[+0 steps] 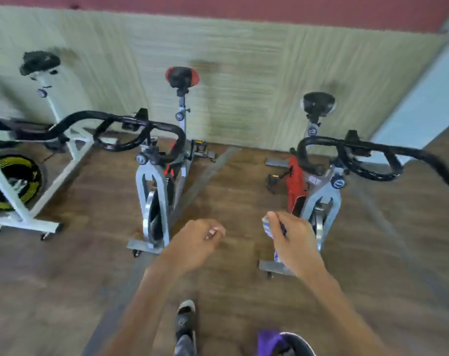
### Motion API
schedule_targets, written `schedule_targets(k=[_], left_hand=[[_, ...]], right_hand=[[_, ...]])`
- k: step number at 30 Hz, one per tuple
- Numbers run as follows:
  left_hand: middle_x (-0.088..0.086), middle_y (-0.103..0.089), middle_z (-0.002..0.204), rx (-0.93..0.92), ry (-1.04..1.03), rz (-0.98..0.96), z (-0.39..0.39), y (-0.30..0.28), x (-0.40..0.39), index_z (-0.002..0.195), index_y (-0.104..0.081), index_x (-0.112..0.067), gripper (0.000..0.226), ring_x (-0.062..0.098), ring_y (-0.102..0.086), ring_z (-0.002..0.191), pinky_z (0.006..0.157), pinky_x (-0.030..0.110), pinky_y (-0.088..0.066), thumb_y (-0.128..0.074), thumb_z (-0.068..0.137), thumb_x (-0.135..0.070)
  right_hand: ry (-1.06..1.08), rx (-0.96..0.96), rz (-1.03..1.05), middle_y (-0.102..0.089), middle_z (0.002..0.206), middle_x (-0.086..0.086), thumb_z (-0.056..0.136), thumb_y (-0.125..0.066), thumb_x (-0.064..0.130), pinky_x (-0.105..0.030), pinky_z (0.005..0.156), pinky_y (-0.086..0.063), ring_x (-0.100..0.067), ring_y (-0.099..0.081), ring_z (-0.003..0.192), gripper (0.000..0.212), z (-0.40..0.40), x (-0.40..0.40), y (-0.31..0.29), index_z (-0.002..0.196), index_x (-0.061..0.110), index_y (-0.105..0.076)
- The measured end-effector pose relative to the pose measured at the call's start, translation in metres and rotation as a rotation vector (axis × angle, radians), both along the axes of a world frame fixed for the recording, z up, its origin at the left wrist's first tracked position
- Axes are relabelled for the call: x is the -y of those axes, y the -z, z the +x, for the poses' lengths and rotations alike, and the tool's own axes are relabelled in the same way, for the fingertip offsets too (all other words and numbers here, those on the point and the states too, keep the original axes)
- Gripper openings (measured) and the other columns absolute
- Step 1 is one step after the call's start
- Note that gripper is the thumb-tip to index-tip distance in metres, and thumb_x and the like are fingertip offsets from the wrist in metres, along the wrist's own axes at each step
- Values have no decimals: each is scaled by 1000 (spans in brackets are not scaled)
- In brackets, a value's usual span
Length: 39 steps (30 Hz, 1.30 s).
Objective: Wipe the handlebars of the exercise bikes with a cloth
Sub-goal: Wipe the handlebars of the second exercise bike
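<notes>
Cloth (pixel 267 226) is bunched up in the right hand (pixel 292 238), whitish with some blue on it, fingers closed around it so only a bit pokes out by the thumb and another scrap below the wrist. That hand is up in the air just in front of the right bike (pixel 318 191), not touching it. Left hand (pixel 196 244) is next to it, loosely curled with nothing in it, fingertips tucked toward the palm, hovering in front of the middle bike (pixel 158 186).

Using the middle bike as the reference: three exercise bikes total, all in a row facing me. The middle one is grey with a red and black saddle (pixel 182 76) and black curved handlebars (pixel 141 134). To its right is the other grey one with a red body panel and its own black handlebars (pixel 357 155), which stretch out past the right edge. To its left is a white-framed bike (pixel 26 160) with a yellow and black flywheel and a black saddle. So three saddles, three sets of bars, though the left one's bars are mostly cut off.

Floor (pixel 244 191) is brown wood-look planks. Behind the middle bike there's a pale greenish textured wall (pixel 244 73) with a dark red band on top. One sandalled foot (pixel 185 317) shows down near me. Whole shot's a bit blurry.
</notes>
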<state>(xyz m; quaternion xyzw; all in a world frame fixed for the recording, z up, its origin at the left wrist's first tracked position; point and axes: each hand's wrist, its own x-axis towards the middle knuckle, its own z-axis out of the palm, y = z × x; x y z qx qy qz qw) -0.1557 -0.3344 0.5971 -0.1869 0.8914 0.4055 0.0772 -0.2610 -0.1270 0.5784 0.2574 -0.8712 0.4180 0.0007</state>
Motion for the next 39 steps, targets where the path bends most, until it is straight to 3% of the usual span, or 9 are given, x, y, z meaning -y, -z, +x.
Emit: schedule_targets(k=[6,10,13,17,22,27,31,34,39], left_hand=[[-5,-74,97,24,309,5,-97,-3,29,99,-69,-34,22,17,-67,92,89,41,-55,-51,93,-46],[-3,-75,102,-20,458,28,-155,-9,7,104,-76,-20,19,18,-68,98,88,29,-52,-58,100,-25],[-5,-73,92,-69,459,69,-196,-10,-7,101,-76,-16,17,20,-69,95,85,27,-49,-60,98,-20],[1,-77,99,-135,355,107,-245,-1,-18,95,-76,-21,18,18,-70,93,89,31,-53,-58,96,-16],[-1,-74,89,-140,180,328,-278,17,-26,90,-69,-25,25,16,-66,76,70,27,-52,-51,101,-11],[0,-70,94,-169,129,548,-287,13,-44,105,-64,-16,17,12,-63,75,64,25,-49,-47,107,-18],[-6,-67,102,-158,233,590,-296,16,-60,114,-58,-23,20,5,-66,88,78,31,-57,-56,101,-38],[-5,-60,120,-159,317,491,-303,22,-67,123,-55,-26,42,7,-63,106,94,35,-56,-61,91,-54],[-6,-46,138,-276,468,322,-308,18,-67,142,-49,-21,41,4,-47,124,108,28,-41,-53,102,-31]], right_hand=[[328,-56,-36,-66,71,5,108,-42,38,-38,63,-55,-13,-67,70,41,-34,20,-4,82,15,-64],[489,-223,41,-57,68,8,108,-40,36,-33,59,-43,-13,-54,62,39,-73,21,-21,79,19,-59],[567,-310,116,-57,75,5,108,-39,35,-34,62,-39,-20,-56,69,38,-114,19,-33,82,16,-59],[616,-333,295,-68,88,-8,108,-36,38,-47,76,-52,-36,-65,86,43,-167,25,-33,95,11,-66],[478,-31,660,-65,120,-13,111,-25,44,-50,97,-45,-39,-59,115,55,-196,37,-30,114,12,-70],[375,382,289,-53,130,-10,108,-29,18,-38,106,-24,-23,-39,122,36,-211,27,-54,121,6,-60],[508,472,-170,-57,111,-3,98,-50,3,-27,88,-44,-14,-54,99,28,-213,6,-50,125,8,-53],[551,471,-197,-64,93,3,95,-62,0,-13,73,-49,-6,-60,82,17,-203,-7,-45,107,12,-64],[618,472,-343,-74,98,-7,93,-73,10,-26,82,-57,-10,-68,86,9,-188,-15,-34,102,9,-73]])
